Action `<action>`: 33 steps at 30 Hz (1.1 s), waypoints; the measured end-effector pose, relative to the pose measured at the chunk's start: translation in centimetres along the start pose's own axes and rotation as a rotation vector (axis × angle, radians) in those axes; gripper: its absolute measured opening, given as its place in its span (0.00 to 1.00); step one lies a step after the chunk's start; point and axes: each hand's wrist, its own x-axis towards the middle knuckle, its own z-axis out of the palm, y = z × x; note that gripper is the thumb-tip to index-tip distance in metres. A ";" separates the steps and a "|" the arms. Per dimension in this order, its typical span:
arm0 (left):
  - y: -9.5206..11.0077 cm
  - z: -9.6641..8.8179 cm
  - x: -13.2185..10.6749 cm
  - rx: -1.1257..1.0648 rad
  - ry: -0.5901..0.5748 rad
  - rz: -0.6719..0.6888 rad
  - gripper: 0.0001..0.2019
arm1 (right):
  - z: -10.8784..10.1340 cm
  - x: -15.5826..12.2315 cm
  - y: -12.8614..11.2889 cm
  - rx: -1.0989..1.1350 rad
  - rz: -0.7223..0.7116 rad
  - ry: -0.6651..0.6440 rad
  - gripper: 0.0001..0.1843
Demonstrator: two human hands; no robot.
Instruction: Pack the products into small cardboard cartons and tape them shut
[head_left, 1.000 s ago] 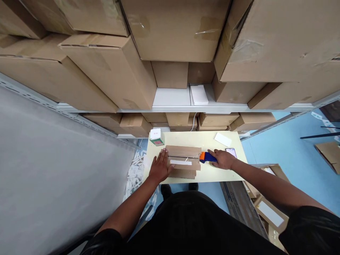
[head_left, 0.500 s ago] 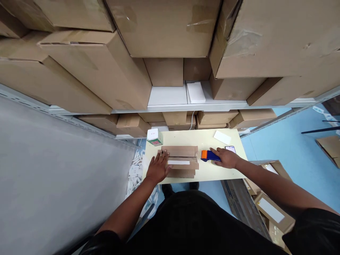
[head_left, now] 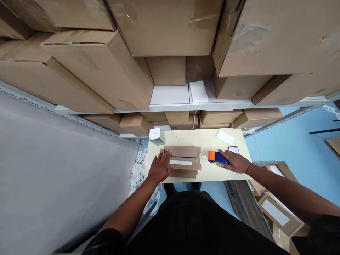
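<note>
My left hand (head_left: pixel 160 167) lies flat with fingers spread on the left end of a brown cardboard box (head_left: pixel 183 151), which has a white label strip (head_left: pixel 181 162) on it. My right hand (head_left: pixel 235 162) is wrapped round a blue and orange tape dispenser (head_left: pixel 219 157), just above or on the table to the right of the box. A short gap separates the dispenser from the box's right end, where a shiny patch of clear tape shows. My palm hides part of the dispenser's handle.
On the pale yellow table (head_left: pixel 186 136) are a small white and green box (head_left: pixel 157 136), a white card (head_left: pixel 225 136) and a phone (head_left: pixel 233 149). Shelves of cartons (head_left: pixel 164 28) rise behind. Open cartons (head_left: pixel 278 212) stand at right; white scraps (head_left: pixel 138 170) litter the floor at left.
My right hand has moved the tape dispenser a little to the right, farther from the box. My left hand stays on the box. The view has shifted slightly.
</note>
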 end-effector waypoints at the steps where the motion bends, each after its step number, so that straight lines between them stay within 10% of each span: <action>1: 0.0 0.0 0.0 -0.012 0.004 0.000 0.35 | 0.0 -0.2 0.1 -0.007 -0.013 -0.001 0.46; 11: -0.2 0.6 0.0 -0.070 0.030 -0.001 0.36 | -0.2 4.2 -2.3 -0.090 -0.034 -0.102 0.43; 18: -0.1 0.4 -0.1 -0.082 0.033 0.004 0.36 | 0.3 7.7 -5.9 -0.062 0.134 -0.419 0.37; 26: -0.8 1.7 -0.6 -0.381 0.132 0.087 0.31 | 4.5 5.3 -7.4 0.116 0.563 -0.070 0.35; 33: 0.3 3.2 -0.2 -0.900 0.251 -0.369 0.34 | 8.8 7.4 -10.0 -0.079 0.682 0.168 0.38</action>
